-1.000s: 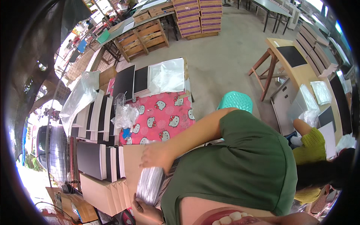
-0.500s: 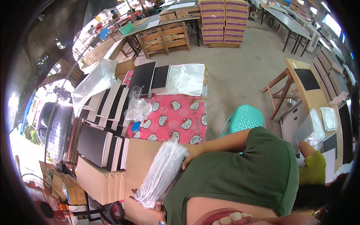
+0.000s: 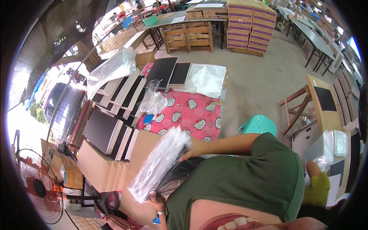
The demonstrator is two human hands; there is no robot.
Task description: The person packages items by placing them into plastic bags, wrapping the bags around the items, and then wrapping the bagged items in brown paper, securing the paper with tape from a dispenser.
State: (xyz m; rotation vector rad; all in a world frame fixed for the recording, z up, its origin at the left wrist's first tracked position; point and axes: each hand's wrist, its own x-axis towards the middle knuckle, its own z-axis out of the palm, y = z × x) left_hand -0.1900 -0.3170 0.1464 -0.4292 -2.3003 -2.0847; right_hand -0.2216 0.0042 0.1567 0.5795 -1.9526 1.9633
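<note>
1. The right forearm comes in almost level from the right, and the right hand bends at the upper end of the plastic-wrapped bundle, its thumb along the darker side.
2. The left hand, with a wrist band, rises from the bottom edge and meets the lower end.
3. Both hands are partly closed and have hold of the bundle, which slants between them over the brown part of the tabletop.
4. Many fingers are hidden behind the bundle; I cannot tell whether its lower end touches the tabletop. Shine on the plastic makes the contents hard to make out.
5. The green shirt covers much of the lower right.
6. At the left are black books; farther off, crumpled clear plastic lies near a pink cover.
</note>
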